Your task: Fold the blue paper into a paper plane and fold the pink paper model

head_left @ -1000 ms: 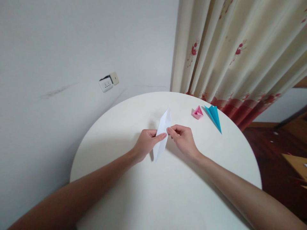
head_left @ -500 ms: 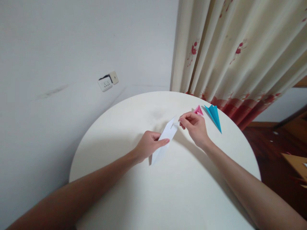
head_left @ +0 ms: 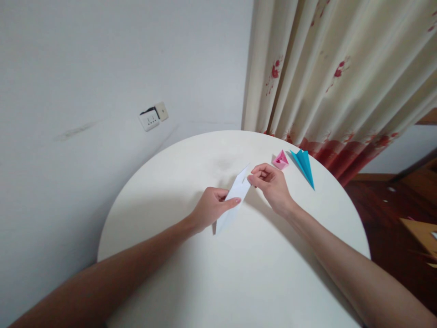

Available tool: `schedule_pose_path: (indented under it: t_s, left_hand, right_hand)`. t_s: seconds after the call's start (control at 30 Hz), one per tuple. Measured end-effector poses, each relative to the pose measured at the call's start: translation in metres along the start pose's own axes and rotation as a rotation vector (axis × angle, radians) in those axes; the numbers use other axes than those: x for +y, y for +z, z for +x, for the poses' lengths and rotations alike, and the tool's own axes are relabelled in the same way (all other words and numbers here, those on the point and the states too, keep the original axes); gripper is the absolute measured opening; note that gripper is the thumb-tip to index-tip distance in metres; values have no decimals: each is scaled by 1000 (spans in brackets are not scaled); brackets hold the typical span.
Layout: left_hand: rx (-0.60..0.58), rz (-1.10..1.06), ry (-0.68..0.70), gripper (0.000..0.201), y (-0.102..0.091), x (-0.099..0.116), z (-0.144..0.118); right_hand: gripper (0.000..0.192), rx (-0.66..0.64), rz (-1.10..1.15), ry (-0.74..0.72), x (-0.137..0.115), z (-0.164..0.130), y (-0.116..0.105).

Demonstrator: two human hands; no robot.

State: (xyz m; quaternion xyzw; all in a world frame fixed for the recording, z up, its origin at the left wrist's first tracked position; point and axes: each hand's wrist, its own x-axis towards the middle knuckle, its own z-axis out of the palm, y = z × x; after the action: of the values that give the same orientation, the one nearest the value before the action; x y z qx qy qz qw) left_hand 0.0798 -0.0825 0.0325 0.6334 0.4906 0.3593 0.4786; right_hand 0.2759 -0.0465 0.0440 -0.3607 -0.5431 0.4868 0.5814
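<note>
Mid-fold at frame centre, the left hand [head_left: 210,207] gripped the white paper [head_left: 234,200] while the right hand [head_left: 271,182] pinched its upper tip, which I judged needed a firm crease.

Near side of table [head_left: 239,282]: bare, open for passage.
Left of left hand [head_left: 208,210]: bare tabletop.
Far right: blocked by pink paper fold [head_left: 281,160] and blue paper fold [head_left: 303,166], just beyond right hand [head_left: 271,184].
Behind: wall, curtain [head_left: 341,73].

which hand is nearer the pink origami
Right. The right hand sits just in front of the pink origami, not touching; the left hand is farther off, gripping the white paper.
</note>
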Motion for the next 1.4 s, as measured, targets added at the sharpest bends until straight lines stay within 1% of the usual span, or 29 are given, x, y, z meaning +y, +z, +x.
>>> schedule_pose_path:
  t_s: [0.07,0.13,0.2,0.27,0.33,0.43,0.53,0.63,0.67,0.77,0.87,1.0,1.07,1.17,1.3,1.4]
  left_hand:
    - [23,-64,-29,42,1,0,0]
    - [88,-139,-46,40,1,0,2]
    - [152,-198,-31,40,2,-1,3]
    - [174,-225,2,41,2,-3,5]
    - [158,-210,19,44,2,-4,7]
    - [152,-164,53,47,2,-5,9]
    - [169,-212,153,29,2,-4,12]
    - [174,-260,216,39,1,-1,12]
    - [175,-247,229,37,1,0,12]
    - [169,-155,263,18,-2,3,12]
    - [163,-104,278,17,-5,5,10]
    - [141,-81,322,23,-10,4,8]
    - [123,-78,345,25,-12,3,8]
    - [101,-73,336,27,-14,-1,8]
    - [58,-98,311,32,-15,-6,8]
    - [68,-88,332,31,-16,-8,9]
  right_hand:
    - [33,34,77,37,1,-3,3]
    - [35,29,118,98,2,-8,8]
    - [38,-37,78,158,4,-14,15]
    - [37,-99,-4,175,5,-19,22]
    - [35,-90,-52,158,7,-21,26]
    - [33,-37,-74,136,9,-19,26]
    - [31,-24,-82,135,11,-15,23]
    - [33,20,-36,123,11,-16,23]
    - [36,28,-16,106,10,-17,24]
    - [39,22,12,27,8,-19,26]
    - [33,23,9,-28,6,-19,25]
    - [18,-38,-39,-61,6,-17,21]
    - [17,-79,-38,-76,4,-17,18]
    - [17,-128,-29,-88,2,-17,14]
    - [20,-151,-37,-96,0,-18,12]
    - [20,-173,-23,-103,0,-17,10]
